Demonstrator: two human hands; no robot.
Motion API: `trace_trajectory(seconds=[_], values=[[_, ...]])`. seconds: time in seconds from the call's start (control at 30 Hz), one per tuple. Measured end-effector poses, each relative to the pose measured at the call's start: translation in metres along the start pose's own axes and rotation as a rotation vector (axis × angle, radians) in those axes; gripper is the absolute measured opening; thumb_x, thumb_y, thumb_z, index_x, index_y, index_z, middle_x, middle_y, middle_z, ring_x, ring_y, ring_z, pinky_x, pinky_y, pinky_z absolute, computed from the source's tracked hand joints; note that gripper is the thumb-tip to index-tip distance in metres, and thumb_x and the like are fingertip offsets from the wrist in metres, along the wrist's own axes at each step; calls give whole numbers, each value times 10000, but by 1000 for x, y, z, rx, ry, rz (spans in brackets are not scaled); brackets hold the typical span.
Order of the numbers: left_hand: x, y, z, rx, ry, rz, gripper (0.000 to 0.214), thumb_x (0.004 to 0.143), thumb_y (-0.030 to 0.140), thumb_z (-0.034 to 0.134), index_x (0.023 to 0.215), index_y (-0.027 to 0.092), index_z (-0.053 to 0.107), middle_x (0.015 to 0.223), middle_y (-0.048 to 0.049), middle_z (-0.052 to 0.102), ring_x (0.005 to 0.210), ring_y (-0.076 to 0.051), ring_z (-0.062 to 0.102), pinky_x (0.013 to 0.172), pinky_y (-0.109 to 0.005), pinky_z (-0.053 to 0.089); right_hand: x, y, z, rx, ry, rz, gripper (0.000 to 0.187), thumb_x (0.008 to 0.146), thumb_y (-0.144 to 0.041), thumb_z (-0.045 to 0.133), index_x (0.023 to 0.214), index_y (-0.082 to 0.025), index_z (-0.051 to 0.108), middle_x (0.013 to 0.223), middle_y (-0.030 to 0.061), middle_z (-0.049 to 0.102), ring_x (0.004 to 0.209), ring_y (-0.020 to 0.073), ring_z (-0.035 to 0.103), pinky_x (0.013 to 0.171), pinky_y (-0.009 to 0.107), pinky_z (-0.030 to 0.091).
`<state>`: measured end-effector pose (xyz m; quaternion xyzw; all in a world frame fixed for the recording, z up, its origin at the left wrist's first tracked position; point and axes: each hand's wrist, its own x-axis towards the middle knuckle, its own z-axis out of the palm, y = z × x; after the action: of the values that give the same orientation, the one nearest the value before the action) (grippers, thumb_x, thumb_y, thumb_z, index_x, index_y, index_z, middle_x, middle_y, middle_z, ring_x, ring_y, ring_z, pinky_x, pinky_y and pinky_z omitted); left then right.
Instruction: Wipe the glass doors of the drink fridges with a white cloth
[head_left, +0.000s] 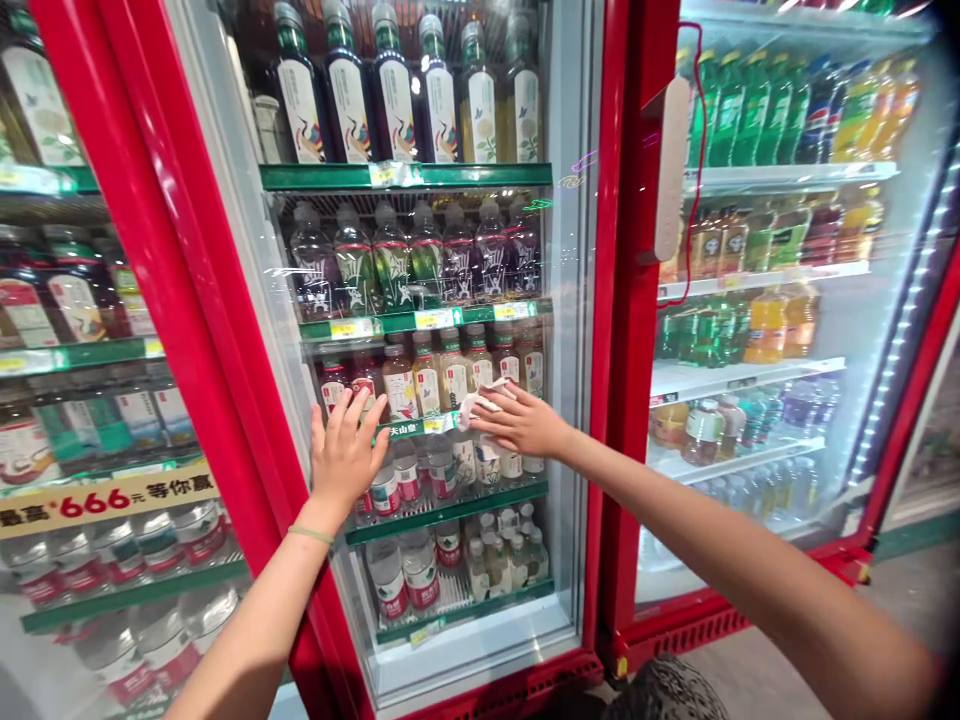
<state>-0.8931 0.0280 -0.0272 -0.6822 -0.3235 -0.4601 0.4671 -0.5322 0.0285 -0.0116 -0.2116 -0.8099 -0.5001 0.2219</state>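
Fingers point(514, 425) of the right hand point(525, 420) reach leftward, nearly straight and close together, holding a crumpled white cloth point(489, 396) beneath them against the glass door point(576, 330). The cloth shows along the upper edge of the hand and past its fingertips; its visible long axis slants, the left end lower and the right end higher. How far it runs under the palm is hidden.

To the left, well apart from the cloth, the left hand point(343, 450) holds nothing, its fingers spread wide and pointing upward, palm toward the glass; I cannot tell whether it touches. A thin band point(310, 535) circles that wrist.

On the far side of the glass, upright bottles point(454, 385) stand in rows on shelves with green front edges point(450, 522). A red frame point(609, 420) borders the door on the right. Farther right, a lit cooler point(750, 378) holds more bottles; near its left edge are a white handle point(673, 170) and a red cord point(699, 140).
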Motion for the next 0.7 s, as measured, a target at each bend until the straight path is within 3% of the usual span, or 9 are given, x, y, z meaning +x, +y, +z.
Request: trace_trajectory(seconds=[0.07, 0.2, 0.27, 0.37, 0.43, 0.5, 0.6, 0.63, 0.7], values=[[-4, -4, 2, 31, 13, 25, 714, 947, 322, 638, 1594, 313, 336, 1540, -106, 519, 1480, -305, 426, 1288, -559, 135, 0, 13, -3, -6, 40, 118, 700, 1021, -438, 493, 1635, -379, 164, 1645, -53, 380, 1534, 235, 336, 1311, 508, 188], [-8, -5, 7, 41, 47, 27, 732, 941, 300, 638, 1600, 296, 322, 1522, -115, 535, 1482, -307, 420, 1288, -565, 116, 35, 15, 0, -56, 230, 628, 729, 1031, -394, 467, 1648, -362, 82, 1701, -12, 230, 1578, 322, 192, 1292, 627, 133], [-8, -4, 9, 34, 44, 24, 722, 945, 296, 629, 1599, 305, 323, 1526, -110, 530, 1477, -304, 428, 1287, -560, 112, 52, 0, 4, -44, 219, 564, 741, 1031, -406, 465, 1651, -349, 63, 1698, 0, 243, 1579, 318, 191, 1293, 626, 126], [-9, -4, 8, 19, 33, 18, 704, 956, 293, 608, 1598, 314, 323, 1532, -105, 521, 1463, -301, 448, 1287, -555, 110, 59, -12, 5, 4, 84, 148, 744, 1028, -421, 476, 1650, -332, 77, 1660, -8, 350, 1555, 259, 284, 1309, 543, 162], [-9, -4, 8, 13, 26, 11, 695, 958, 286, 599, 1597, 313, 327, 1533, -104, 520, 1460, -298, 454, 1287, -553, 110, 58, -7, 2, 18, 42, 7, 739, 1023, -429, 485, 1647, -343, 98, 1649, -26, 377, 1538, 236, 325, 1307, 508, 191], [-10, -3, 8, 7, 16, -2, 689, 958, 276, 595, 1595, 310, 334, 1533, -104, 519, 1461, -295, 453, 1287, -552, 111, 61, 3, 0, 1, 100, 146, 734, 1017, -420, 495, 1644, -362, 118, 1666, -33, 339, 1542, 251, 316, 1302, 526, 196], [-10, -3, 8, -4, 5, -17, 678, 959, 271, 589, 1590, 313, 344, 1533, -100, 519, 1460, -292, 455, 1288, -557, 107, 75, 2, 4, -44, 274, 567, 729, 1012, -372, 489, 1649, -337, 137, 1697, -4, 259, 1570, 312, 232, 1290, 603, 163], [-10, -3, 7, -4, 3, -18, 674, 960, 272, 587, 1588, 313, 349, 1533, -99, 520, 1459, -291, 456, 1288, -558, 105, 80, -4, 6, -46, 300, 605, 729, 1011, -362, 485, 1651, -326, 136, 1696, 6, 262, 1572, 320, 221, 1287, 615, 154], [-10, -2, 7, 7, 1, -14, 658, 962, 275, 584, 1582, 308, 364, 1533, -97, 520, 1458, -288, 459, 1290, -556, 104, 84, -17, 9, -22, 253, 413, 732, 1010, -362, 485, 1652, -314, 137, 1671, 13, 332, 1557, 306, 272, 1290, 598, 159]])
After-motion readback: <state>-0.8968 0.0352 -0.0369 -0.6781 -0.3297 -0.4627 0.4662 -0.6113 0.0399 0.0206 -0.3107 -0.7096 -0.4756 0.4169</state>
